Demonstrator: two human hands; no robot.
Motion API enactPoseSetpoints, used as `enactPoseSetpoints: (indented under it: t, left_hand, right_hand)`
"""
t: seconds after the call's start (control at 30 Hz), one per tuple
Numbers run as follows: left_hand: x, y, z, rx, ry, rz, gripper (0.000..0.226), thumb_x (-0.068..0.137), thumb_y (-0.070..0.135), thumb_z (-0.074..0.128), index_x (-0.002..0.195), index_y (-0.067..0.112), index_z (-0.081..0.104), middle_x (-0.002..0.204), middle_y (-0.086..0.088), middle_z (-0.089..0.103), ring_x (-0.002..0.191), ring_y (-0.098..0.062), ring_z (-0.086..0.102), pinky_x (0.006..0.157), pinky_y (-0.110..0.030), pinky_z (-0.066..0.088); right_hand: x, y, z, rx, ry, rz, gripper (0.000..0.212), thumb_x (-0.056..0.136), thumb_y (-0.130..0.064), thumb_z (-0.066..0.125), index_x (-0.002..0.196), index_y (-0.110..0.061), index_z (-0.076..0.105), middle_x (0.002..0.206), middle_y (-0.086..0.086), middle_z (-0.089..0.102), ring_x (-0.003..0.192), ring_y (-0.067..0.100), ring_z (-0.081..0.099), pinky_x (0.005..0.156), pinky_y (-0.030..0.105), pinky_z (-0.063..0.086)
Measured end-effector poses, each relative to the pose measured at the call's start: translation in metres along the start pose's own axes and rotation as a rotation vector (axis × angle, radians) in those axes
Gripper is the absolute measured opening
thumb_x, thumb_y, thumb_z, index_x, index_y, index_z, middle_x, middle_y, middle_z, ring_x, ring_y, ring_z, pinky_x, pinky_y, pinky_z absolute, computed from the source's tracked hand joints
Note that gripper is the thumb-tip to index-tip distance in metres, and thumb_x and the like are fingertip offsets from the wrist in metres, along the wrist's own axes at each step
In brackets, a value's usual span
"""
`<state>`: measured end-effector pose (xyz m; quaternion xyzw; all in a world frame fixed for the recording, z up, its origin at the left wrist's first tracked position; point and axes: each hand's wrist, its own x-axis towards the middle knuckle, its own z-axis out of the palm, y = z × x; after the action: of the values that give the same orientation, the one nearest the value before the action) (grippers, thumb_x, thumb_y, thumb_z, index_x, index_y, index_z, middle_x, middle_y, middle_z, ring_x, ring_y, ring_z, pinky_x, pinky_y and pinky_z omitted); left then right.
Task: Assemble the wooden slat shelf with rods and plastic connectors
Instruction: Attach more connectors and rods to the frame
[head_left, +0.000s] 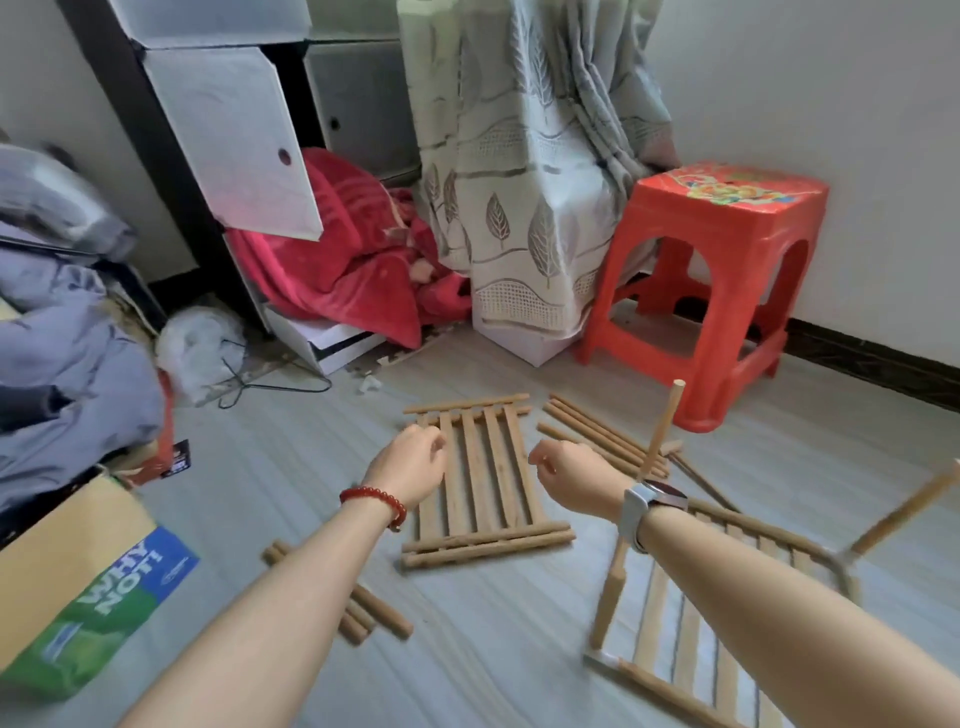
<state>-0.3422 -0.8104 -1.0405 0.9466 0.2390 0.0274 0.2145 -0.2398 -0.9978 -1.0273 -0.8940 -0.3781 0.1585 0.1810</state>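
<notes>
A loose slat panel (480, 480) lay flat on the floor (270, 467) at centre, not yet joined. The left hand (413, 457) and right hand (563, 470) hovered just above its two sides, fingers loosely curled, holding nothing. Near right, a second panel (696, 618) already had upright rods (657, 431) fitted, so assembly seemed partly done. Spare rods lay far right (597, 434) and near left (363, 608), awaiting use. Beyond stood a red stool (717, 291), a curtain (524, 171) and a red blanket (343, 249); a box (78, 582) sat at left.

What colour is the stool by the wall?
Red stool, with a multicoloured floral print on its seat; head view.
</notes>
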Motion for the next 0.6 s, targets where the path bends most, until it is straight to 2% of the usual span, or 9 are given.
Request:
enactPoseSetpoints:
  t: [0.1, 0.17, 0.23, 0.3, 0.4, 0.47, 0.6]
  left_hand:
    - [0.008, -0.07, 0.027, -0.023, -0.053, -0.186, 0.03, 0.095, 0.021, 0.042, 0.122, 0.016, 0.056, 0.129, -0.008, 0.05, 0.113, -0.024, 0.054, 0.094, -0.031, 0.043]
    - [0.009, -0.105, 0.046, -0.028, -0.092, -0.275, 0.031, 0.095, 0.022, 0.044, 0.123, 0.015, 0.053, 0.131, -0.009, 0.047, 0.115, -0.025, 0.052, 0.096, -0.032, 0.042]
    - [0.017, -0.141, 0.07, -0.024, -0.162, -0.391, 0.037, 0.094, 0.022, 0.046, 0.13, 0.016, 0.047, 0.133, -0.01, 0.042, 0.117, -0.027, 0.051, 0.1, -0.034, 0.04]
    - [0.025, -0.175, 0.094, 0.002, -0.224, -0.485, 0.044, 0.092, 0.023, 0.048, 0.135, 0.019, 0.041, 0.135, -0.013, 0.038, 0.119, -0.031, 0.05, 0.104, -0.036, 0.037]
    - [0.042, -0.215, 0.131, 0.013, -0.252, -0.595, 0.052, 0.09, 0.025, 0.05, 0.139, 0.022, 0.035, 0.137, -0.014, 0.034, 0.117, -0.035, 0.049, 0.104, -0.036, 0.036]
    - [0.057, -0.23, 0.148, 0.042, -0.258, -0.626, 0.064, 0.089, 0.029, 0.054, 0.146, 0.024, 0.025, 0.145, -0.013, 0.024, 0.125, -0.038, 0.04, 0.108, -0.036, 0.031]
    - [0.084, -0.253, 0.182, 0.089, -0.292, -0.664, 0.089, 0.083, 0.04, 0.063, 0.148, 0.04, 0.002, 0.155, -0.008, -0.01, 0.14, -0.041, 0.003, 0.113, -0.044, 0.018]
  right_hand:
    - [0.047, -0.027, 0.046, 0.062, -0.055, -0.04, 0.036, 0.097, -0.012, 0.032, 0.128, -0.012, 0.05, 0.118, 0.01, 0.061, 0.104, 0.025, 0.058, 0.08, 0.027, 0.045]
    - [0.066, -0.033, 0.078, 0.075, -0.117, -0.056, 0.038, 0.096, -0.014, 0.034, 0.133, -0.014, 0.045, 0.124, 0.011, 0.057, 0.107, 0.027, 0.057, 0.088, 0.034, 0.047]
    - [0.09, -0.032, 0.114, 0.092, -0.195, -0.065, 0.041, 0.096, -0.014, 0.035, 0.136, -0.013, 0.041, 0.134, 0.011, 0.049, 0.117, 0.028, 0.051, 0.093, 0.032, 0.043]
    - [0.108, -0.025, 0.143, 0.095, -0.26, -0.055, 0.042, 0.096, -0.013, 0.034, 0.138, -0.013, 0.04, 0.137, 0.011, 0.046, 0.12, 0.028, 0.049, 0.091, 0.029, 0.039]
    - [0.133, -0.006, 0.18, 0.111, -0.297, -0.004, 0.039, 0.097, -0.014, 0.032, 0.135, -0.013, 0.041, 0.133, 0.012, 0.048, 0.112, 0.029, 0.053, 0.087, 0.03, 0.043]
    - [0.149, 0.006, 0.194, 0.133, -0.323, 0.036, 0.039, 0.097, -0.015, 0.032, 0.134, -0.013, 0.042, 0.131, 0.012, 0.049, 0.104, 0.027, 0.057, 0.084, 0.03, 0.045]
    - [0.172, 0.027, 0.217, 0.129, -0.359, 0.09, 0.041, 0.097, -0.014, 0.031, 0.136, -0.013, 0.041, 0.129, 0.013, 0.051, 0.101, 0.027, 0.058, 0.079, 0.029, 0.044]
